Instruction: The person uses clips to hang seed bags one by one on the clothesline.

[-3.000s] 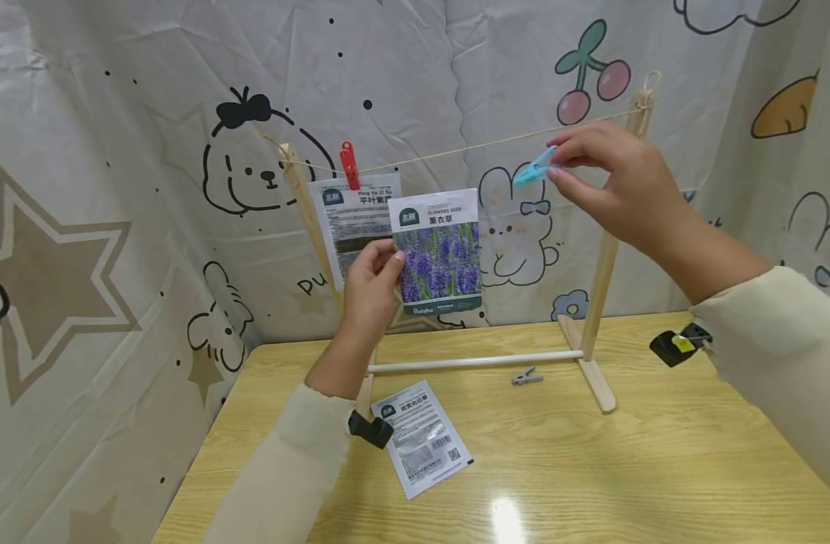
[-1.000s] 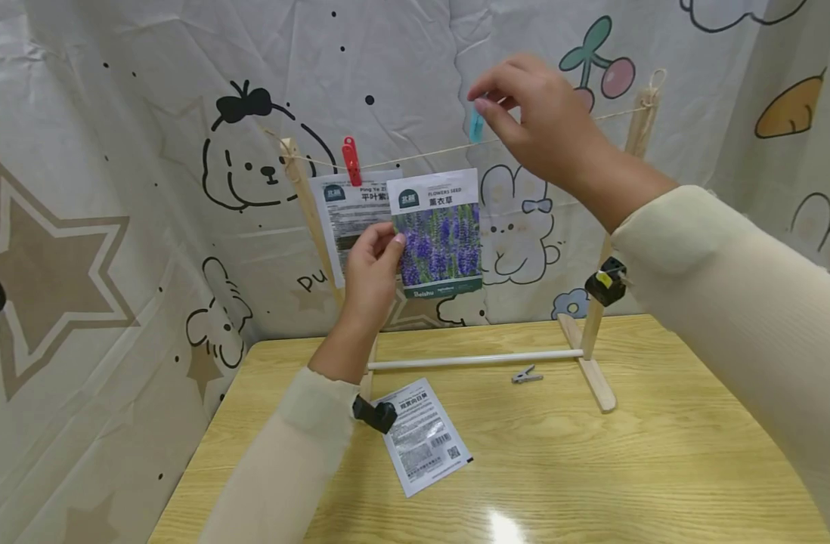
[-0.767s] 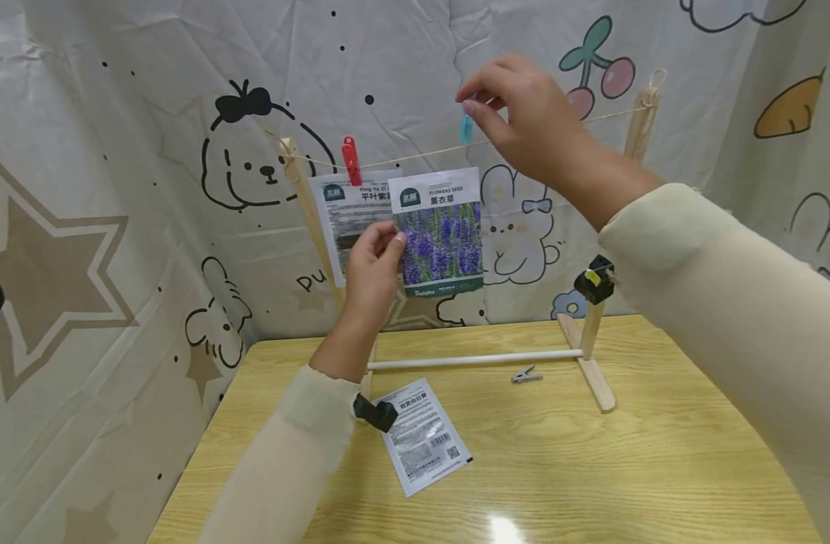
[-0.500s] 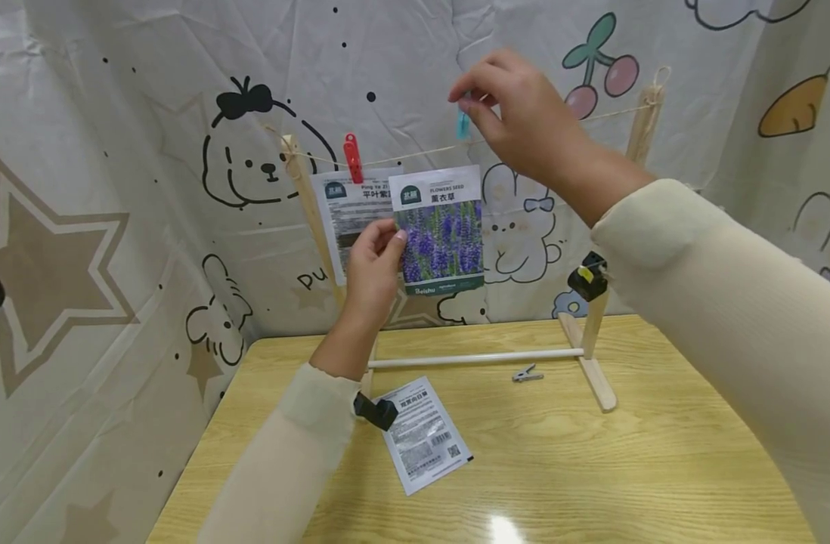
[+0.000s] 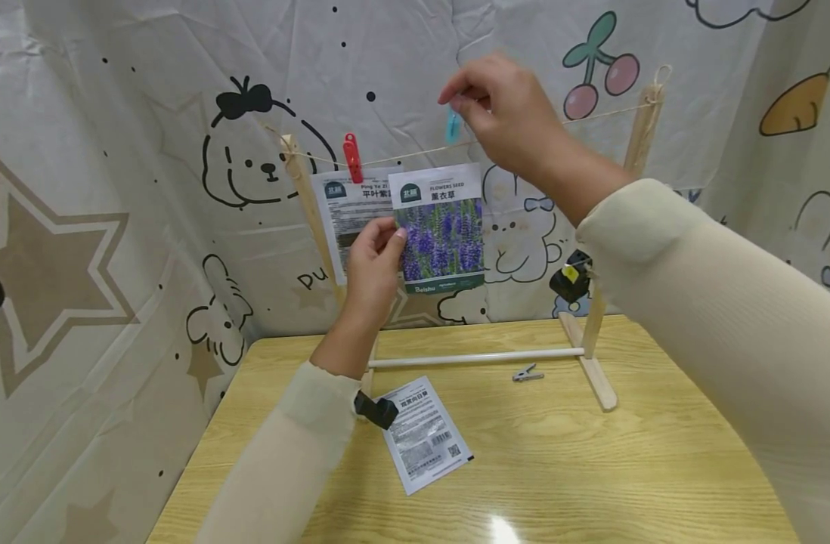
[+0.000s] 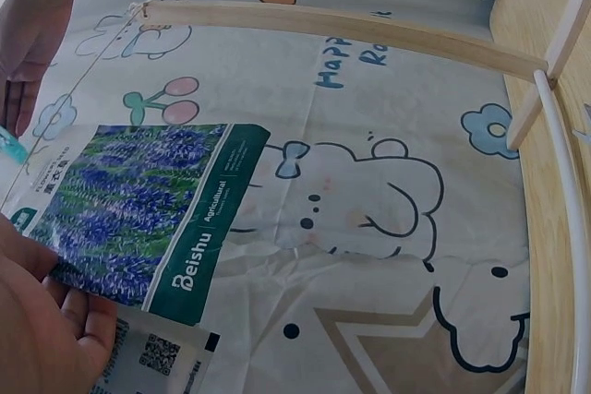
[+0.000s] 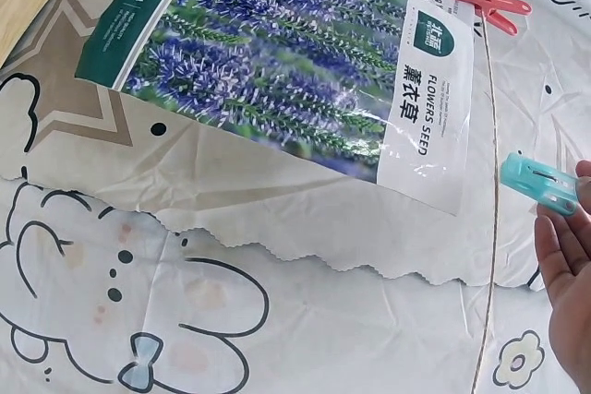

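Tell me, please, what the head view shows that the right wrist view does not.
Only the head view shows the gray clip and the loose packet lying on the table.
Only the right wrist view shows the pale yellow flower print.
Both show the left hand holding the flower packet, the right hand pinching the blue clip, and the red clip.
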{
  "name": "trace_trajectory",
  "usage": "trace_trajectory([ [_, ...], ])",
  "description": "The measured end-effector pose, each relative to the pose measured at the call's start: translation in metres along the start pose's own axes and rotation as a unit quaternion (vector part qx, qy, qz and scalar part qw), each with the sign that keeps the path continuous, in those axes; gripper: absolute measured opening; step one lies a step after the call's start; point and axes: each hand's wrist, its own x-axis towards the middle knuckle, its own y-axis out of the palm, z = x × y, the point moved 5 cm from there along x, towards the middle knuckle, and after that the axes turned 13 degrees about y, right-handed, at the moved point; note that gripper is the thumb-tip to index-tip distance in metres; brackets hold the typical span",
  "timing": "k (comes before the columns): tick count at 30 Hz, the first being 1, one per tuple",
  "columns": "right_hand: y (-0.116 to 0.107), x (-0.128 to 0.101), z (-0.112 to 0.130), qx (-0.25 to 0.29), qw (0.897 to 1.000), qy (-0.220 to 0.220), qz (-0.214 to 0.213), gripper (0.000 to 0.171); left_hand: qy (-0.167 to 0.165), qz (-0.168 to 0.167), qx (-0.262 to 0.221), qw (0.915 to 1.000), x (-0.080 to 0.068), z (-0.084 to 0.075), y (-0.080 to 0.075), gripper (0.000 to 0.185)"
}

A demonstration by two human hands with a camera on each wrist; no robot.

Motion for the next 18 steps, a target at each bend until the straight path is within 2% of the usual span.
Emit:
trace_trajectory([
  [18,0.011,0.003,0.0,0.0,0.999,0.015,0.035,0.026,0.006,-0.012,-0.003,0.9999,0.003,0.0,0.003,0.026],
])
